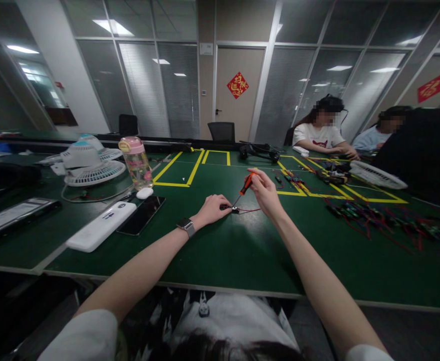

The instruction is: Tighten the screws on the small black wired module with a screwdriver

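My right hand (264, 190) is closed round a small screwdriver (244, 187) with an orange and black handle, its tip pointing down at a small dark electronic part (230, 207) with red wires on the green table (220, 250). My left hand (213, 208), with a watch on the wrist, pinches that part against the table.
To the left lie a white power bank (101, 226), a dark phone (142, 214), a pink-capped bottle (137, 163) and a small white fan (88, 161). A heap of wired parts (378, 216) spreads to the right. Two other people (321, 131) sit at the far right.
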`<state>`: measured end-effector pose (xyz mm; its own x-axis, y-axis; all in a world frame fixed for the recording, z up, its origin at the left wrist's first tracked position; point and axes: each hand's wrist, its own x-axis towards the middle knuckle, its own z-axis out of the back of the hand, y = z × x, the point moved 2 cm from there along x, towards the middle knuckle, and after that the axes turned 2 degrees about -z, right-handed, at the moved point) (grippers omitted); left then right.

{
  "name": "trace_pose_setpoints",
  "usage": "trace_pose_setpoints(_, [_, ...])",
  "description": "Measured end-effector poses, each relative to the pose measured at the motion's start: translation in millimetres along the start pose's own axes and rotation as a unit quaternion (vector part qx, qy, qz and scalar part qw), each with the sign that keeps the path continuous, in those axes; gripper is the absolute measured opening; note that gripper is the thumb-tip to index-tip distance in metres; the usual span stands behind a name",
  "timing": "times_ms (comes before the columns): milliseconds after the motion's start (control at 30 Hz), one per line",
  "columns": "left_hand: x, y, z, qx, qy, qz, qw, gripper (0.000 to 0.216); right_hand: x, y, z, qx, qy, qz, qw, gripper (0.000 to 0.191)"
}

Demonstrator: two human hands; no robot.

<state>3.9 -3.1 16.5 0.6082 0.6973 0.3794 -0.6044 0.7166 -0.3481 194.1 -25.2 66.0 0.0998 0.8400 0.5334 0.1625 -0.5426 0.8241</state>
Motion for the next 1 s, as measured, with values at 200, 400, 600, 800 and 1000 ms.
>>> trace_pose_setpoints(200, [-0.3,-1.4,0.3,0.003,0.002,0.009,1.000,0.015,1.0,-0.8,-0.3,0.027,-0.003,-0.026,0.999,0.038])
trace_pose_setpoints(400, [-0.4,-1.1,2.6,0.002,0.012,0.003,1.000,0.018,0.7,-1.1,0.0,-0.004,-0.019,-0.021,1.000,0.037])
trace_pose_setpoints(600, [-0.7,-0.5,2.1,-0.004,0.008,-0.006,1.000,0.017,-1.0,2.4,-2.3,-0.014,-0.023,-0.002,1.000,0.035])
trace_pose_setpoints(800, [0.9,0.5,4.8,0.006,0.017,-0.010,1.000,0.014,-1.4,1.2,-2.1,-0.032,-0.025,0.005,0.999,0.034])
trace_pose_setpoints(1000, [-0.4,-4.8,7.9,0.071,0.044,-0.053,0.995,0.018,-0.9,3.7,-3.4,-0.054,-0.019,0.017,0.998,0.036])
